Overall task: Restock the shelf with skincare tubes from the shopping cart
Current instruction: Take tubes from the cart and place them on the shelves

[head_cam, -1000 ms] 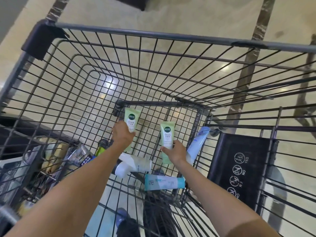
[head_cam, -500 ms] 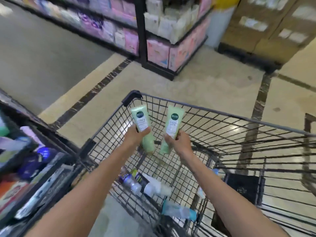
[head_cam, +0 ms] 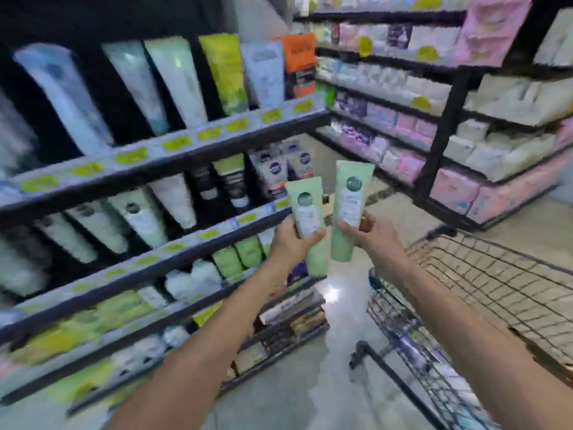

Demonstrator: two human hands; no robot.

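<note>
My left hand point(head_cam: 290, 243) grips a pale green skincare tube point(head_cam: 307, 212), held upright in front of the shelf unit point(head_cam: 173, 243) on my left. A second pale green tube point(head_cam: 348, 209) stands upright in my right hand point(head_cam: 370, 235), close beside the first. Both tubes are raised in the air, level with the shelf row that holds similar green tubes point(head_cam: 238, 254). The wire shopping cart point(head_cam: 483, 293) stands at my lower right, behind and below my right forearm.
The left shelf unit carries several rows of tubes with yellow price tags. Another shelving run point(head_cam: 434, 119) with pink and white packs crosses the back and right. Bare floor point(head_cam: 310, 383) lies between cart and shelf. The view is motion-blurred.
Both hands lifted a green tube each out of the cart, and my view swung up and left from the cart to the tube shelves.
</note>
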